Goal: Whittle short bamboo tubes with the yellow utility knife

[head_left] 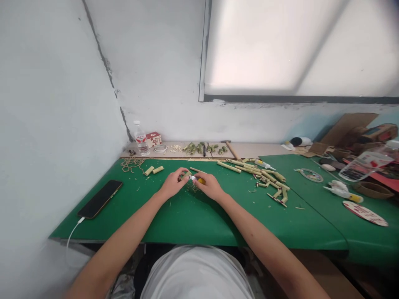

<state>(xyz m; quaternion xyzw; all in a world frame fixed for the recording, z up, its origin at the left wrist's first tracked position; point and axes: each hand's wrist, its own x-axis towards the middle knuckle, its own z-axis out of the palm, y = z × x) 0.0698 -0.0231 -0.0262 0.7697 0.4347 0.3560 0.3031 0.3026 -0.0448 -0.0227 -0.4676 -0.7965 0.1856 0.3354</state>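
My left hand is closed around a short bamboo piece, mostly covered by the fingers. Close beside it, my right hand grips a small yellow item with a bright whitish front end; its exact kind is hard to make out. The two hands almost meet over the green tabletop. Fine shavings lie under the fingers. A thin bamboo stick rests just behind the hands, and two short bamboo tubes lie to their left.
Bamboo sticks and a glue bottle lie to the right. A phone with a cable is at left. Along the wall stand a water bottle, a red-and-white box and a hammer. A plastic cup lies far right.
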